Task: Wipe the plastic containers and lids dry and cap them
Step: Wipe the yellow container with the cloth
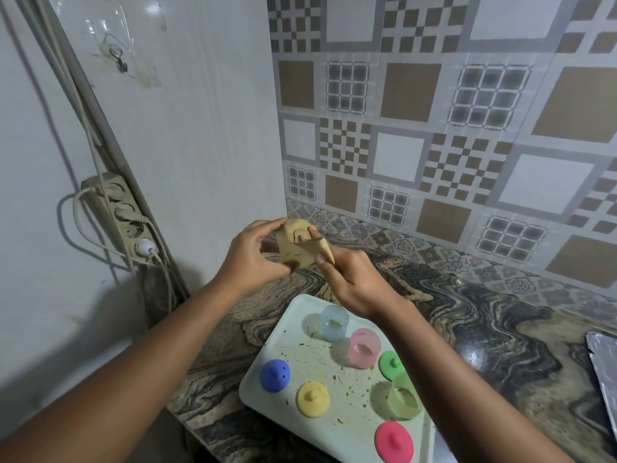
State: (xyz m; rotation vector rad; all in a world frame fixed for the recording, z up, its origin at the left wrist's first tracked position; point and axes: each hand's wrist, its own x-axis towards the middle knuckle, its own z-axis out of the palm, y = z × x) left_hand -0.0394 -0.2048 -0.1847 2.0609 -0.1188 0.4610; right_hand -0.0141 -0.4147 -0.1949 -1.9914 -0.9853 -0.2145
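Glossy marbled countertop (467, 329), translucent plastic cups (335, 322)

Dim indoor light, soft blur, wide-angle bending

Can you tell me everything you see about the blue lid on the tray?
The blue lid is round and domed, with a little knob in its middle and a couple of small dark dots beside the knob, likely holes. It looks like matte plastic, solid blue all over. It lies knob up near the left edge of the pale green tray, not on any cup. Only the tray touches it; the yellow lid lies close by but apart.
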